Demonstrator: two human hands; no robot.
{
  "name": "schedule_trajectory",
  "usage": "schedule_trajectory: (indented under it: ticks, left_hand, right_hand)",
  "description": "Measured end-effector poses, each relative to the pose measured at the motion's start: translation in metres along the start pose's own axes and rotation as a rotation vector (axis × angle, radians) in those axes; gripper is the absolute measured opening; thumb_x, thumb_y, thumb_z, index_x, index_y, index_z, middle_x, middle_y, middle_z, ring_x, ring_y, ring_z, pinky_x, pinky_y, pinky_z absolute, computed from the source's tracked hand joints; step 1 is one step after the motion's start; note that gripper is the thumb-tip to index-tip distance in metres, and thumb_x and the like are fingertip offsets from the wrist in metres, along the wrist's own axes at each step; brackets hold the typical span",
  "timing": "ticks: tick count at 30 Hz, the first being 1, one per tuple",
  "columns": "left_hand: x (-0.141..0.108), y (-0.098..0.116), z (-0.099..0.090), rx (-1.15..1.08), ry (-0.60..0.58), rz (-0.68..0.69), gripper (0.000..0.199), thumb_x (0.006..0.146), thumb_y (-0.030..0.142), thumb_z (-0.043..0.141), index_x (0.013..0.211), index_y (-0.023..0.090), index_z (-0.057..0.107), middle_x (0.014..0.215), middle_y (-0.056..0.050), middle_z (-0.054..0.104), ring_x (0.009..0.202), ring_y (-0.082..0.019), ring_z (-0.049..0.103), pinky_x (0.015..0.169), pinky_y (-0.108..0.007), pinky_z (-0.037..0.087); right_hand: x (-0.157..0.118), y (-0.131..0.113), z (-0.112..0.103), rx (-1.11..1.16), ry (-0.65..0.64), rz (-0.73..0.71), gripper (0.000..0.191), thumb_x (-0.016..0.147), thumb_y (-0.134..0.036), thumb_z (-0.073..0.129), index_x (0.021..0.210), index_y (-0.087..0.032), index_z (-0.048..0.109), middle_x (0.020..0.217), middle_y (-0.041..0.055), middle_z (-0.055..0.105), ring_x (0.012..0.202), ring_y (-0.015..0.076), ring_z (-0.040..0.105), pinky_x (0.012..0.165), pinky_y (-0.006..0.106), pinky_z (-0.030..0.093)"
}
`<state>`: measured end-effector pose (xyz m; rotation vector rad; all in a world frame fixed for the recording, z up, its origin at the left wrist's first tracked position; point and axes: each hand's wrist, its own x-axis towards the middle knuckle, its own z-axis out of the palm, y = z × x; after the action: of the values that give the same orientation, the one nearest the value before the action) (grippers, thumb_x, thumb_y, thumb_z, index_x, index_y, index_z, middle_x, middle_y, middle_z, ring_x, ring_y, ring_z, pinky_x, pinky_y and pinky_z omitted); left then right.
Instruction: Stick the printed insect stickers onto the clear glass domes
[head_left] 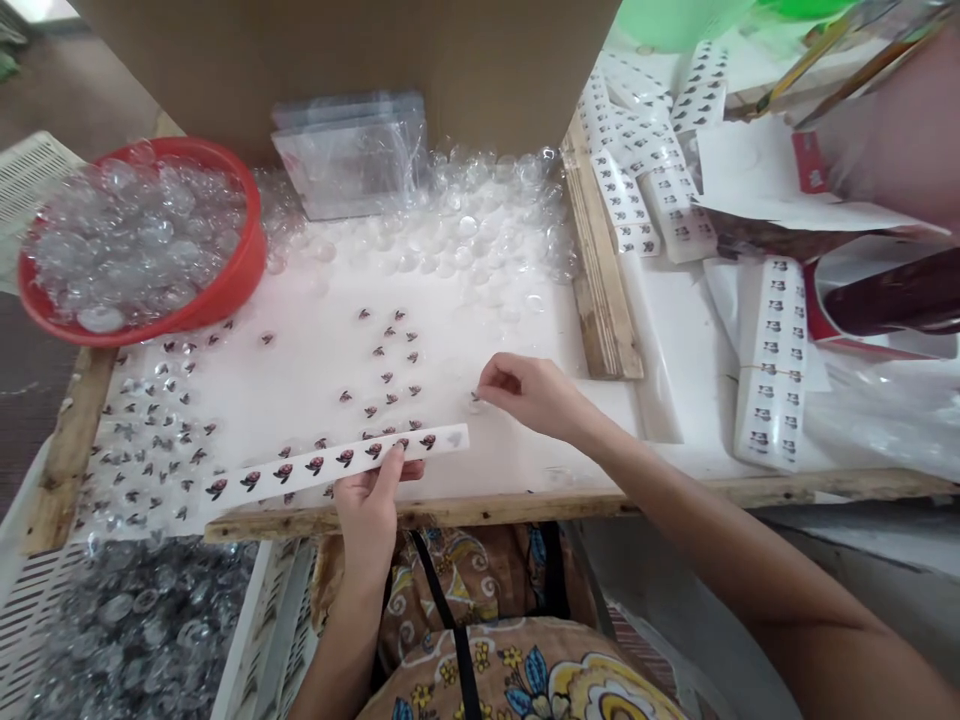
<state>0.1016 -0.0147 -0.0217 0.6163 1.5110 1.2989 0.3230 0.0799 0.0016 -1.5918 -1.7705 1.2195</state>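
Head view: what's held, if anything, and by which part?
The left hand holds the sticker strip by its lower edge, near the right end. The right hand seems to pinch a small sticker; exactly where cannot be told.

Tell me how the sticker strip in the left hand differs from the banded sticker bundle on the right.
The strip carries a single row of pictures; the bundle shows two.
The strip is held loose in the left hand, while the bundle lies with a thin band around it.
The strip runs mostly sideways; the bundle points away from the person.
Both are white with small repeated pictures.
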Motion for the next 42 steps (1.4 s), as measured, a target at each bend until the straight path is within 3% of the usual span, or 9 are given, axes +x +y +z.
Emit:
schedule_trajectory:
  ticks: [5, 12, 18, 24, 30, 35, 38, 40, 42]
  left_hand:
    - [-0.003, -0.001, -0.002, 0.021, -0.04, 0.025, 0.027, 0.074, 0.036, 0.082, 0.086, 0.013, 0.075, 0.074, -0.003, 0.075, 0.056, -0.015, 0.07, 0.06, -0.027, 0.062]
    - [-0.001, -0.002, -0.003, 0.04, -0.045, 0.017, 0.026, 0.074, 0.037, 0.081, 0.082, 0.013, 0.075, 0.069, -0.004, 0.074, 0.054, -0.017, 0.071, 0.06, -0.028, 0.062]
    - [-0.002, 0.001, 0.0, 0.028, -0.061, 0.029, 0.024, 0.075, 0.037, 0.081, 0.081, 0.014, 0.074, 0.068, -0.002, 0.074, 0.055, -0.017, 0.071, 0.059, -0.027, 0.061]
    - [-0.001, -0.001, 0.0, 0.067, -0.054, 0.046, 0.026, 0.076, 0.039, 0.079, 0.081, 0.014, 0.075, 0.066, -0.003, 0.074, 0.056, -0.019, 0.072, 0.06, -0.03, 0.062]
    - [-0.004, 0.002, 0.003, 0.213, -0.037, 0.057, 0.026, 0.078, 0.039, 0.078, 0.083, 0.013, 0.076, 0.067, -0.004, 0.076, 0.059, -0.02, 0.073, 0.064, -0.03, 0.06]
    - [-0.003, 0.001, 0.003, 0.202, -0.006, 0.055, 0.027, 0.078, 0.041, 0.077, 0.081, 0.014, 0.077, 0.066, -0.004, 0.076, 0.059, -0.021, 0.073, 0.065, -0.031, 0.06]
    - [0.0, -0.002, 0.001, 0.227, 0.011, 0.03, 0.027, 0.079, 0.042, 0.076, 0.076, 0.015, 0.078, 0.066, -0.005, 0.077, 0.059, -0.021, 0.073, 0.067, -0.032, 0.06]
    - [0.003, -0.005, 0.0, 0.237, 0.026, 0.024, 0.03, 0.079, 0.043, 0.076, 0.07, 0.015, 0.077, 0.064, -0.006, 0.076, 0.06, -0.021, 0.072, 0.069, -0.032, 0.059]
    - [0.004, -0.006, 0.0, 0.218, 0.03, 0.026, 0.03, 0.078, 0.042, 0.077, 0.067, 0.014, 0.076, 0.062, -0.006, 0.075, 0.06, -0.02, 0.072, 0.069, -0.032, 0.06]
  right_hand:
    - [0.003, 0.002, 0.009, -0.106, -0.075, 0.102, 0.009, 0.08, -0.017, 0.063, 0.072, -0.02, 0.06, 0.066, -0.0015, 0.063, 0.061, 0.0118, 0.053, 0.058, 0.025, 0.037]
    - [0.003, 0.002, 0.021, -0.256, -0.072, 0.062, 0.009, 0.082, -0.013, 0.062, 0.077, -0.019, 0.06, 0.072, 0.0002, 0.065, 0.066, 0.0132, 0.056, 0.062, 0.025, 0.036]
    - [-0.004, -0.001, 0.027, -0.505, -0.024, 0.009, 0.01, 0.09, -0.014, 0.055, 0.089, -0.017, 0.064, 0.098, 0.0104, 0.065, 0.072, 0.016, 0.056, 0.062, 0.026, 0.032]
    - [-0.014, -0.006, 0.018, -0.384, 0.005, 0.05, 0.022, 0.092, -0.009, 0.051, 0.111, -0.017, 0.059, 0.094, 0.0076, 0.072, 0.078, 0.019, 0.063, 0.065, 0.028, 0.036]
    - [-0.028, -0.021, 0.035, -0.161, -0.09, -0.337, 0.007, 0.092, -0.019, 0.062, 0.098, -0.019, 0.065, 0.095, 0.0056, 0.072, 0.085, 0.0172, 0.065, 0.074, 0.027, 0.046]
    - [-0.035, -0.016, 0.055, -0.428, 0.07, -0.61, 0.019, 0.098, -0.015, 0.048, 0.097, -0.018, 0.067, 0.096, 0.0095, 0.072, 0.084, 0.0189, 0.062, 0.073, 0.032, 0.047]
    - [-0.031, -0.016, 0.05, -0.325, 0.102, -0.733, 0.02, 0.097, -0.012, 0.048, 0.093, -0.019, 0.066, 0.099, 0.0084, 0.071, 0.089, 0.0183, 0.062, 0.077, 0.032, 0.049]
    - [-0.019, -0.018, 0.038, -0.129, 0.109, -0.663, 0.015, 0.095, -0.015, 0.052, 0.088, -0.019, 0.065, 0.094, 0.0072, 0.07, 0.089, 0.0174, 0.062, 0.077, 0.03, 0.05]
    - [-0.002, -0.02, 0.024, 0.036, 0.137, -0.46, 0.01, 0.092, -0.02, 0.057, 0.084, -0.019, 0.063, 0.087, 0.005, 0.068, 0.081, 0.0154, 0.061, 0.071, 0.028, 0.05]
